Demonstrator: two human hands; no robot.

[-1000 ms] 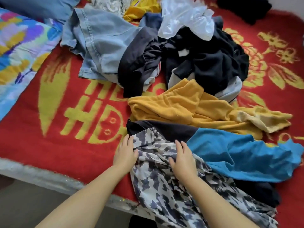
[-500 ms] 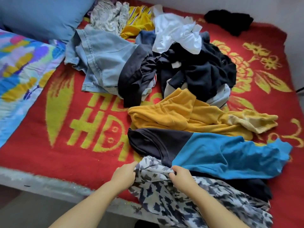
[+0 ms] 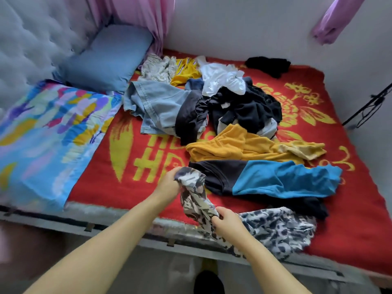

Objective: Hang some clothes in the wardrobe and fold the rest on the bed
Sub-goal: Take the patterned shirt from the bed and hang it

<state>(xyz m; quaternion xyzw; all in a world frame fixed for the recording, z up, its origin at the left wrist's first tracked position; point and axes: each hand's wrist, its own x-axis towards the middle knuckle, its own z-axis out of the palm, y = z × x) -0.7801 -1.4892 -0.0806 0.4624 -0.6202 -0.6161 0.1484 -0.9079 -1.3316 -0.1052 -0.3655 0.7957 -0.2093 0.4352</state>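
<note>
A grey-and-white camouflage garment (image 3: 275,228) lies at the bed's near edge, one end lifted. My left hand (image 3: 168,183) grips its raised top end. My right hand (image 3: 227,220) pinches the cloth lower down, near the mattress edge. Behind it lies a black-and-blue shirt (image 3: 273,179), then a mustard yellow top (image 3: 239,145). Farther back is a heap with light denim jeans (image 3: 157,102), black clothes (image 3: 246,109), a white garment (image 3: 220,79) and a yellow striped shirt (image 3: 185,73).
The red blanket (image 3: 127,166) with yellow patterns covers the bed. A bright patterned quilt (image 3: 42,132) and a blue pillow (image 3: 106,60) lie at left. A black garment (image 3: 269,65) sits by the far wall. Pink curtains (image 3: 135,15) hang behind. Grey floor lies below.
Both hands went from resting flat on the camouflage garment to gripping it and lifting its end off the bed. My view pulled back, showing the whole bed and walls.
</note>
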